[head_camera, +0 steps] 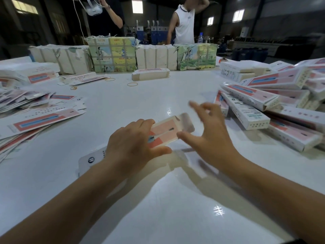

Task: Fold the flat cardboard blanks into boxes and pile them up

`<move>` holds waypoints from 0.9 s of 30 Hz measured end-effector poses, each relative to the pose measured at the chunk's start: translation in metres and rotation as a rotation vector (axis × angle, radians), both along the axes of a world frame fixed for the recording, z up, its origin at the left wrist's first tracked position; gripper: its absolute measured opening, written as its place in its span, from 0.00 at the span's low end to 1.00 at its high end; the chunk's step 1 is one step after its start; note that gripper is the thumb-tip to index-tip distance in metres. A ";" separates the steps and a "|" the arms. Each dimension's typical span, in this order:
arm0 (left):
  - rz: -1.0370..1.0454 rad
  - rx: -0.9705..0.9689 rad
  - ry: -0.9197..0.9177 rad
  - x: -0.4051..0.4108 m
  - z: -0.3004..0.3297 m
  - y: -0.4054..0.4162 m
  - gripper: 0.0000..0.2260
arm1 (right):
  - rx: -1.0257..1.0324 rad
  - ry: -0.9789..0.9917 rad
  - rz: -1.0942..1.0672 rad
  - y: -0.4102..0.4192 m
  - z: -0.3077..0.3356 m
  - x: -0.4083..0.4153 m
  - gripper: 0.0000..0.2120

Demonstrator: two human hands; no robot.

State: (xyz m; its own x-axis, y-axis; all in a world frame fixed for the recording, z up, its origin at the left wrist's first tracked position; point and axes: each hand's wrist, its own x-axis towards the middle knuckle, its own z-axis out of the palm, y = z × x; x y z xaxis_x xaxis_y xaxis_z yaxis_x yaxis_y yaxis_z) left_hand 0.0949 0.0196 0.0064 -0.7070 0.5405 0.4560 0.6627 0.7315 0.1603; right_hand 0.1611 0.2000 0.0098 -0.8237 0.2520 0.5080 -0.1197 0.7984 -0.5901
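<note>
Head view shows your left hand (131,144) gripping a pink-and-white cardboard blank (168,132) low over the white worktop (158,208), fingers curled over its top face and the thumb underneath at its near edge. The blank runs from under that hand up and to the right, its end flap blurred. Your right hand (210,134) sits just right of the blank with fingers spread and loosely bent; the thumb tip lies at the blank's right edge, but motion blur makes it impossible to tell whether it actually pinches the card. Just below your left wrist a second flat white piece with a round blue mark (91,161) lies on the worktop.

Well to the right of your right hand lies the pile of folded boxes (274,106), long pink-and-white cartons lying crosswise over one another. Well to the left of your left hand spreads the loose heap of flat blanks (35,117). Beyond both hands, across the worktop, a small banded bundle of blanks (150,74) rests with rubber bands (132,84) scattered near it, and behind that stands a row of paper-wrapped bales (123,55). Two people (184,23) stand past the bales.
</note>
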 end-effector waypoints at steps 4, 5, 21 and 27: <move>-0.035 0.067 -0.008 0.004 0.001 0.000 0.33 | -0.899 -0.248 0.272 0.003 0.008 -0.005 0.51; -0.042 0.069 0.008 0.006 0.001 0.001 0.33 | -1.150 -0.309 0.408 0.002 0.009 -0.005 0.45; 0.029 -0.013 0.174 0.018 0.004 0.009 0.31 | -0.620 -0.087 0.340 -0.019 -0.005 0.002 0.11; 0.004 0.030 0.190 0.017 0.005 0.008 0.29 | -0.929 -0.059 0.425 -0.008 -0.002 -0.002 0.12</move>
